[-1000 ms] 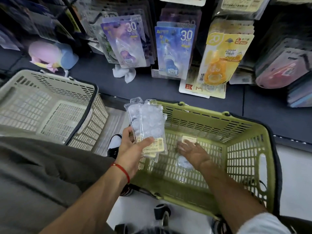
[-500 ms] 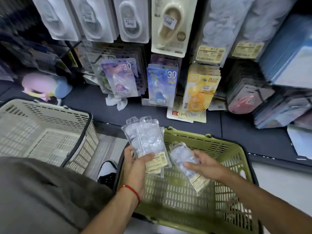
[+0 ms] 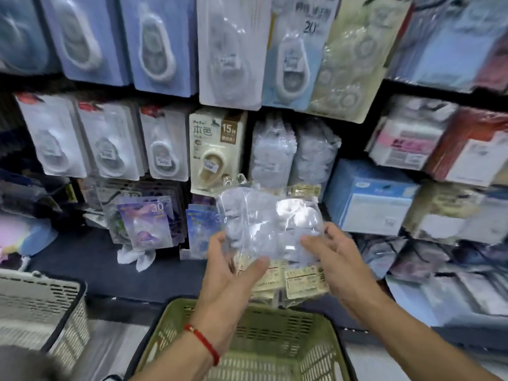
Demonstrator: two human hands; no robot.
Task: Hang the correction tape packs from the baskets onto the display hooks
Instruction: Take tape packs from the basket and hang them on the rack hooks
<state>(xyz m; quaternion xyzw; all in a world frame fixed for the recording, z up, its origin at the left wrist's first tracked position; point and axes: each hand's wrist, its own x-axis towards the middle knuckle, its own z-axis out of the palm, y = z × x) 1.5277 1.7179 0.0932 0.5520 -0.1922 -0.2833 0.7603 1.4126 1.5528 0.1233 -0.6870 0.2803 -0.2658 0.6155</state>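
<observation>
Presently, both hands hold one bundle of clear correction tape packs (image 3: 268, 229), raised above the green basket (image 3: 247, 350) and in front of the hanging display. The left hand (image 3: 231, 273) supports the bundle from below and from its left edge, thumb curled up over the lower front of the plastic and fingers behind it. The right hand (image 3: 332, 259) grips the right side of the bundle, fingers bent against the front film; its thumb cannot be made out. Yellowish label cards (image 3: 302, 281) at the bottom of the packs hang just under the grip, between the two palms. The hang tabs at the top of the packs stand directly above the grip, close to a beige carded pack marked 15M (image 3: 217, 149), though motion blur prevents telling whether they touch it. Just beyond the bundle, behind the fingers, hang similar clear packs on the display (image 3: 294, 155). A red cord bracelet (image 3: 204, 343) circles the left wrist, below the grip. Well to the left of the grip and lower sits a grey basket (image 3: 41, 306) on the floor. Left of the grip and at about its level hangs a purple pack marked 30 (image 3: 145, 224). To the right of the grip stands a blue box (image 3: 368, 199) on the shelving. The frame is blurred throughout; finer print is illegible.
</observation>
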